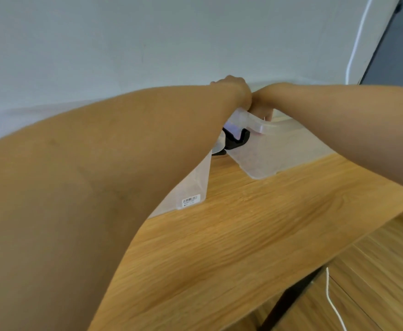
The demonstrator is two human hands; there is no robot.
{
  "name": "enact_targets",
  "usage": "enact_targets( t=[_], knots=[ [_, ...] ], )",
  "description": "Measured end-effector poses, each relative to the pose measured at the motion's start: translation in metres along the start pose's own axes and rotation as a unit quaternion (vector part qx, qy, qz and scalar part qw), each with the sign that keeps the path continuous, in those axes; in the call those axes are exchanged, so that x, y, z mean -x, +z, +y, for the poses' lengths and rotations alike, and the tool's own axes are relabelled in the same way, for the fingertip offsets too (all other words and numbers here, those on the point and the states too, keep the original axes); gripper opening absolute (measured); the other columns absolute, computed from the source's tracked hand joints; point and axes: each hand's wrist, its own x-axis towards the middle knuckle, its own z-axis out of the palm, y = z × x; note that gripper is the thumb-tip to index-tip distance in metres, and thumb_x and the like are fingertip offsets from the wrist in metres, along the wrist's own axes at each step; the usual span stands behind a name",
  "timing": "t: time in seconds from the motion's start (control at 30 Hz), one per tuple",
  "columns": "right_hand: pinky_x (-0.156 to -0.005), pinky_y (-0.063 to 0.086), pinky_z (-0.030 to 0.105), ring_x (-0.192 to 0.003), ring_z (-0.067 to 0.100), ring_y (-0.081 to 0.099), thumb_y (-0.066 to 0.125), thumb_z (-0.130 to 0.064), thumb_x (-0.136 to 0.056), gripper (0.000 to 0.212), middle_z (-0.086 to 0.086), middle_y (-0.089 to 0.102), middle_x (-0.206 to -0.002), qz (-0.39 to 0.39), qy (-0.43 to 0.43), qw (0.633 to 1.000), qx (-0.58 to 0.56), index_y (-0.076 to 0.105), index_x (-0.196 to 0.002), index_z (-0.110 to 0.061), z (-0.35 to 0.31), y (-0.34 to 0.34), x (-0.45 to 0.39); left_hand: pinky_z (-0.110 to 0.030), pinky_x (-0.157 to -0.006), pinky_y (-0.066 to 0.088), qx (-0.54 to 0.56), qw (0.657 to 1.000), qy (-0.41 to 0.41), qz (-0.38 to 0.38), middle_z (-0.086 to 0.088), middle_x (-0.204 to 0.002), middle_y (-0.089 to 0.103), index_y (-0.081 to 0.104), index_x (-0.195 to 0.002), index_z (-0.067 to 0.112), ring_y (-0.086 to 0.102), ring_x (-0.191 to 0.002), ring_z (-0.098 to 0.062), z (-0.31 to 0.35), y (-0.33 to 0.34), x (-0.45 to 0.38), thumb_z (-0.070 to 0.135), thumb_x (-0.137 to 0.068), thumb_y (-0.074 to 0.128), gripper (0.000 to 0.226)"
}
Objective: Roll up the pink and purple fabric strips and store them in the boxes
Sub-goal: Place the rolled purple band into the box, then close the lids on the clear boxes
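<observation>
Here both hands meet over the clear boxes at the tabletop's far edge.
The left hand looks clenched, its hold unclear; the right hand is mostly hidden, its grip unreadable. The right box, with black latch, sits directly beneath; any fabric is indistinct.

A wooden table carries two clear plastic boxes side by side.

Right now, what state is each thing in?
Left hand: over the boxes, grip hidden.
Right hand: at right box rim, grip hidden.
Left box: upright on table.
Right box: upright, pink contents faintly visible.
Black latch: between boxes.
</observation>
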Motion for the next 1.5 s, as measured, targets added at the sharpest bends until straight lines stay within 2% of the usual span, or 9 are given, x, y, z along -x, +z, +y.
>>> enact_targets(
  t=[0.03,0.1,0.33,0.53,0.8,1.0,1.1,1.2,1.5],
  knots=[
    [-0.086,0.061,0.040,-0.097,0.025,0.070,0.068,-0.006,-0.091,0.009,0.010,0.066,-0.106,-0.013,-0.001,1.000,0.001,0.061,-0.092,-0.012,-0.001,-0.006,0.006,-0.036,-0.094,0.047,0.025,0.999,0.001,0.021,-0.005,-0.102,0.052,0.050,-0.106,0.012,0.055,-0.095,-0.026,-0.003,-0.003,-0.002,0.021,-0.093,0.062,0.020],
    [-0.082,0.064,0.042,-0.087,0.023,0.076,0.071,-0.009,-0.090,0.022,0.013,0.071,-0.111,0.020,0.003,0.998,-0.056,0.062,-0.110,-0.004,-0.003,-0.014,0.016,-0.033,-0.082,0.046,0.052,0.998,0.010,0.037,-0.004,-0.093,0.049,0.052,-0.109,0.011,0.057,-0.093,-0.026,-0.008,-0.014,0.011,0.019,-0.094,0.062,0.019],
    [-0.088,0.062,0.044,-0.089,0.028,0.077,0.072,-0.023,-0.095,0.030,0.013,0.078,-0.094,0.128,-0.032,0.979,-0.154,0.065,-0.112,0.000,-0.035,-0.063,0.083,-0.035,-0.077,0.047,0.056,0.996,-0.006,0.065,-0.014,-0.112,0.064,0.057,-0.122,0.000,0.064,-0.107,-0.033,-0.046,-0.068,0.063,0.017,-0.098,0.050,0.030],
    [-0.071,0.062,0.034,-0.076,0.023,0.075,0.068,-0.016,-0.097,0.008,0.011,0.077,-0.091,0.158,-0.090,0.970,-0.160,0.065,-0.099,-0.009,-0.102,-0.082,0.125,-0.030,-0.074,0.042,0.035,0.997,-0.033,0.068,-0.005,-0.092,0.058,0.055,-0.097,0.012,0.054,-0.085,-0.026,-0.086,-0.093,0.127,0.020,-0.096,0.056,0.008],
    [-0.059,0.056,0.027,-0.059,0.014,0.071,0.067,-0.013,-0.094,0.015,0.003,0.074,-0.072,0.207,-0.156,0.952,-0.163,0.066,-0.079,-0.011,-0.229,-0.085,0.183,-0.029,-0.075,0.043,0.010,0.987,-0.138,0.083,0.000,-0.074,0.049,0.056,-0.095,0.012,0.055,-0.085,-0.025,-0.165,-0.103,0.242,0.015,-0.098,0.053,0.005],
    [-0.070,0.056,0.034,-0.065,0.026,0.067,0.056,-0.002,-0.084,0.014,0.012,0.070,-0.072,0.322,-0.222,0.895,-0.213,0.064,-0.073,-0.005,-0.307,-0.076,0.249,-0.029,-0.072,0.042,-0.015,0.973,-0.190,0.130,-0.002,-0.072,0.046,0.051,-0.087,0.009,0.053,-0.080,-0.025,-0.206,-0.123,0.346,0.007,-0.098,0.048,0.011],
    [-0.064,0.048,0.034,-0.061,0.028,0.054,0.052,0.001,-0.080,0.010,0.013,0.060,-0.069,0.374,-0.254,0.858,-0.246,0.060,-0.074,0.002,-0.341,-0.068,0.279,-0.030,-0.072,0.041,-0.038,0.964,-0.215,0.152,-0.003,-0.072,0.044,0.046,-0.080,0.009,0.053,-0.081,-0.026,-0.220,-0.133,0.396,0.003,-0.097,0.046,0.018],
    [-0.065,0.055,0.033,-0.055,0.026,0.059,0.052,0.003,-0.081,0.016,0.015,0.066,-0.069,0.363,-0.290,0.849,-0.250,0.068,-0.082,0.006,-0.372,-0.058,0.311,-0.031,-0.072,0.041,-0.048,0.959,-0.235,0.148,-0.004,-0.071,0.044,0.040,-0.069,0.011,0.052,-0.078,-0.026,-0.234,-0.137,0.441,0.004,-0.097,0.046,0.029],
    [-0.069,0.062,0.035,-0.060,0.025,0.070,0.061,0.000,-0.084,0.012,0.011,0.070,-0.068,0.315,-0.359,0.844,-0.245,0.068,-0.075,-0.005,-0.474,-0.035,0.347,-0.030,-0.072,0.042,-0.057,0.944,-0.315,0.083,-0.003,-0.070,0.049,0.046,-0.067,0.011,0.045,-0.058,-0.016,-0.291,-0.121,0.535,0.000,-0.096,0.050,0.031]
  ],
)
